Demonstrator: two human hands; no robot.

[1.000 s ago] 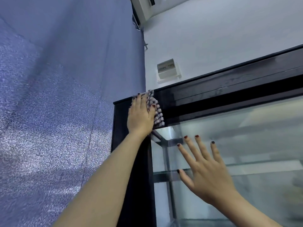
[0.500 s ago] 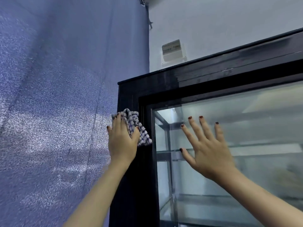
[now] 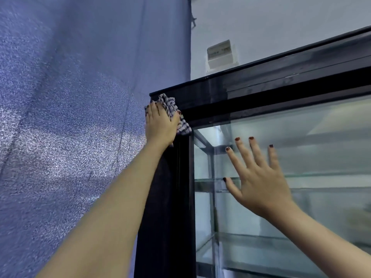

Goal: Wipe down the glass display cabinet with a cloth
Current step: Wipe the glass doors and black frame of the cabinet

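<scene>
Checked cloth (image 3: pixel 169 105) at the top left corner of the glass display cabinet (image 3: pixel 200 91).
My left hand (image 3: pixel 160 127) presses it flat-fingered against the black frame, beside the blue wall (image 3: pixel 80 97). My right hand (image 3: pixel 261 183) lies spread, fingers straight, on the glass door (image 3: pixel 321 157).

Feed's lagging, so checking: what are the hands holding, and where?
Left hand presses the cloth, palm over its middle, against the top corner of the cabinet frame. Right hand holds nothing, spread on the glass.
</scene>
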